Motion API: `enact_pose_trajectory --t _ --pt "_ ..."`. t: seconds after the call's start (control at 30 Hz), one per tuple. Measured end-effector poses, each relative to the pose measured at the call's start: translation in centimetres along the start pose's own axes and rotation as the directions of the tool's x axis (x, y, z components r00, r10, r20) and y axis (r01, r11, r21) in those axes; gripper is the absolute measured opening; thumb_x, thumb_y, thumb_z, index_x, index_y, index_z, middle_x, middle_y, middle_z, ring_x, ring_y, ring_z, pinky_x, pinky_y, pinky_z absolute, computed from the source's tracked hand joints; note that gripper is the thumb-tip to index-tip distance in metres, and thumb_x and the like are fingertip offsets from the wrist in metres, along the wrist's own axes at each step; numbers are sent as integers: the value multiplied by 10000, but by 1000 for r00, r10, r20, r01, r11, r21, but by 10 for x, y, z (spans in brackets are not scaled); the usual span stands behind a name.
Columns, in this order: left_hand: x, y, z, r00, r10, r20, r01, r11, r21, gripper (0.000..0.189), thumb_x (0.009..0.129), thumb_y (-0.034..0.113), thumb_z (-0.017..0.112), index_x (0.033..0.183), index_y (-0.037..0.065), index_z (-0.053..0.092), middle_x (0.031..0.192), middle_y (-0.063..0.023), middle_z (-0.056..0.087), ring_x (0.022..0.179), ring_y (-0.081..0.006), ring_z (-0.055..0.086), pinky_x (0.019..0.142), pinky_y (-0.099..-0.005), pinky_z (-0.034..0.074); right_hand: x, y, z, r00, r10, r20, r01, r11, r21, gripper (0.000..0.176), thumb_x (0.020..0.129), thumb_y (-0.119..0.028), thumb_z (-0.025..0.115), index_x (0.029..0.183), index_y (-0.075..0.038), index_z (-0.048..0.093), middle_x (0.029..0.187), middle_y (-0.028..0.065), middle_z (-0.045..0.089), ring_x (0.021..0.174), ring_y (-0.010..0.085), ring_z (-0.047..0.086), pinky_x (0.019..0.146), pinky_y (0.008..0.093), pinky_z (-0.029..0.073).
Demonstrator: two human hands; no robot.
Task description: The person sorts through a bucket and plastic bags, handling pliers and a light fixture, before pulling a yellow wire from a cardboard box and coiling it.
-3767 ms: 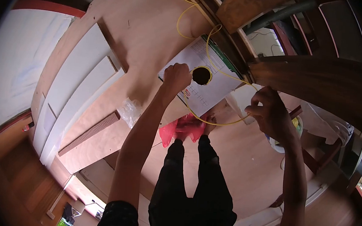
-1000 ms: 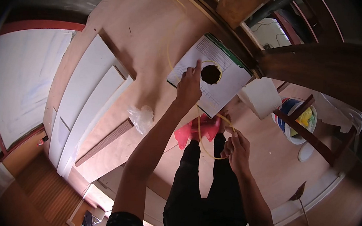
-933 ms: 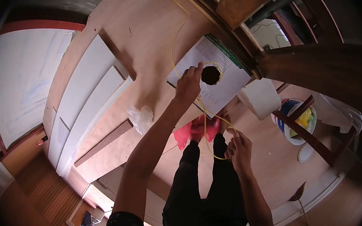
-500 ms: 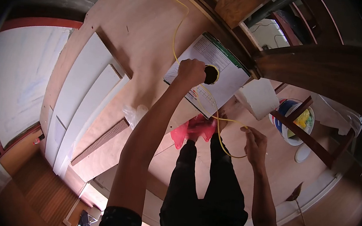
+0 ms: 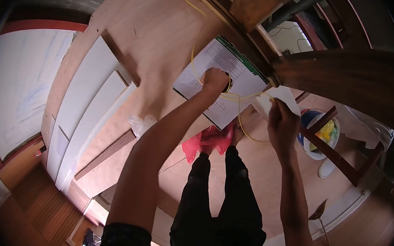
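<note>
A white cardboard box (image 5: pixel 227 108) with a green printed edge lies below my hands, with a round dark hole (image 5: pixel 228 83) in its top. My left hand (image 5: pixel 215 79) is closed at the hole and partly covers it. Its fingertips are hidden, so what they grip cannot be seen. Yellow wire (image 5: pixel 239 113) passes by this hand and hangs in a loop between both hands. Over to the right, my right hand (image 5: pixel 282 122) pinches the wire near its fingertips, above a white block-like object (image 5: pixel 282 97).
White boards (image 5: pixel 83 98) and a wooden strip (image 5: pixel 106 154) lie at left. A clear plastic bag (image 5: pixel 142 125) and a red bag (image 5: pixel 211 143) are near my feet. At right are a bucket (image 5: pixel 316 151), dark red wooden legs (image 5: pixel 334 153) and a dark wooden beam (image 5: pixel 347 85).
My right hand has risen toward the box, carrying the wire with it. My left hand has shifted slightly right and covers more of the hole. The wire between them lies in a different curve.
</note>
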State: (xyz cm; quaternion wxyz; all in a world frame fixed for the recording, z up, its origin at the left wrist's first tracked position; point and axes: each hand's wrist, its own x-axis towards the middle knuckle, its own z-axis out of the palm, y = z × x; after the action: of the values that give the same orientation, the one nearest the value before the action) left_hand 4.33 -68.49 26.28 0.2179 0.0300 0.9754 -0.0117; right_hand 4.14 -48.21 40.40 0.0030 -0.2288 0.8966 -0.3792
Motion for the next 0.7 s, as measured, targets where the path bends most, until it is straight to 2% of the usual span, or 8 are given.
enact_pose_trajectory --t 0.13,0.2,0.27,0.43,0.5,0.6,0.67,0.7 --pt "-28 -17 6 941 72 -330 -45 995 90 68 699 110 592 687 116 658 654 -38 636 650 -183 642 537 -294 508 26 8 28 997 -73 -10 69 974 -216 53 772 -47 577 824 -50 587 608 96 582 550 274 587 518 357 459" --pt "-35 -28 5 947 192 -257 -176 981 84 143 690 116 583 818 102 645 764 -28 625 770 -186 623 624 -292 506 34 14 36 999 -50 18 53 956 -287 40 754 -58 589 787 -73 574 581 77 574 536 266 589 496 359 457" --pt "-41 -34 -6 777 262 -573 -408 902 -141 342 674 36 569 1011 86 592 933 -59 584 935 -211 562 714 -301 485 44 16 39 991 -74 108 95 974 -205 73 715 -65 600 723 -89 531 542 77 553 519 273 585 483 360 458" --pt "-49 -37 7 742 403 -536 -594 765 -247 562 613 -7 594 1163 83 520 1057 -89 560 966 -240 528 786 -329 459 61 18 48 980 -177 91 191 963 -188 100 686 -62 609 703 -103 519 549 89 563 529 267 597 468 374 450" --pt "-60 -31 7 805 8 -594 -500 549 -670 499 638 -58 577 1123 57 551 1011 -114 593 920 -269 559 765 -330 461 66 19 58 969 -234 74 244 946 -211 75 711 -97 596 694 -95 523 547 96 566 526 266 599 465 378 455" --pt "-82 -29 8 880 -159 -447 -374 347 -860 309 746 -52 510 1035 20 592 832 -136 619 792 -276 599 719 -336 475 71 21 80 937 -298 185 343 885 -313 100 735 -141 583 693 -79 516 546 118 566 528 270 602 472 379 470" --pt "-106 -43 7 889 -111 -445 -327 526 -785 202 829 36 495 987 -3 614 820 -145 641 749 -271 627 688 -330 487 71 11 85 923 -259 285 347 882 -320 104 733 -158 578 681 -68 572 566 127 584 550 271 617 487 375 483" --pt "-117 -49 19 952 -136 -274 -225 294 -929 221 851 76 475 1008 -4 608 849 -149 646 758 -248 637 694 -324 490 70 10 90 867 -261 424 423 835 -351 93 723 -146 579 670 -72 602 583 127 596 564 267 626 497 372 485"
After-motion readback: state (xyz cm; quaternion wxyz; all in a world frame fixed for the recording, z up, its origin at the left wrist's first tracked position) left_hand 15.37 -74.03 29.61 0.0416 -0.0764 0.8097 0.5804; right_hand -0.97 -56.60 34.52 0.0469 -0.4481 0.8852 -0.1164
